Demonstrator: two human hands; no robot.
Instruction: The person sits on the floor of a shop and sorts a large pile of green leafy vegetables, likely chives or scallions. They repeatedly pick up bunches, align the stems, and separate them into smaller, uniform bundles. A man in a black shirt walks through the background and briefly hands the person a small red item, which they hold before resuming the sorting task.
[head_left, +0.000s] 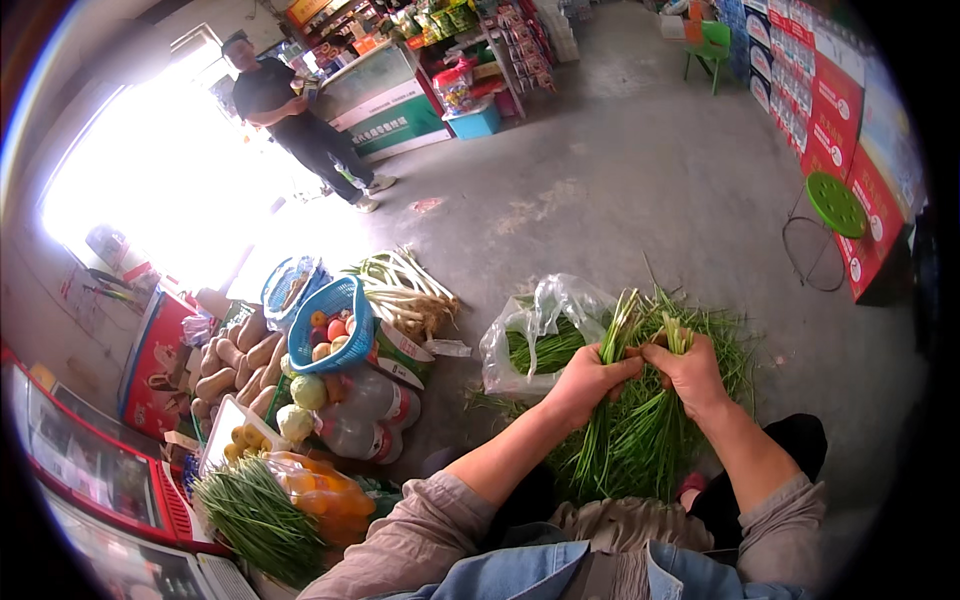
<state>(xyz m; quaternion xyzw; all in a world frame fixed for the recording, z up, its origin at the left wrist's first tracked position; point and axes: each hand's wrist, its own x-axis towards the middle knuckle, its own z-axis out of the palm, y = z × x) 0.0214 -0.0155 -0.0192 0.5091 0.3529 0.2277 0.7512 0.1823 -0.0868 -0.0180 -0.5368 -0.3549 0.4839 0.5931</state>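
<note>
My left hand (589, 384) grips a bunch of thin green stalks, likely garlic chives (616, 330), with the pale ends up and the leaves hanging below. A second bunch of chives (664, 442) is held in my right hand (691, 373), its whitish cut-looking ends poking out above the fingers. The fingertips of both hands meet between the two bunches. Under and beyond them a loose heap of chives (724, 341) spreads on the concrete floor. Left of the heap sits an open clear plastic bag (499, 367) with more green stalks inside.
At left stand a blue basket of fruit (365, 319), leeks (405, 289), large plastic bottles (356, 424), brown gourds or tubers (217, 379) and a bundle of greens (255, 517). A person (277, 105) stands near a counter. A green stool (834, 204) and red cartons (874, 232) are at right.
</note>
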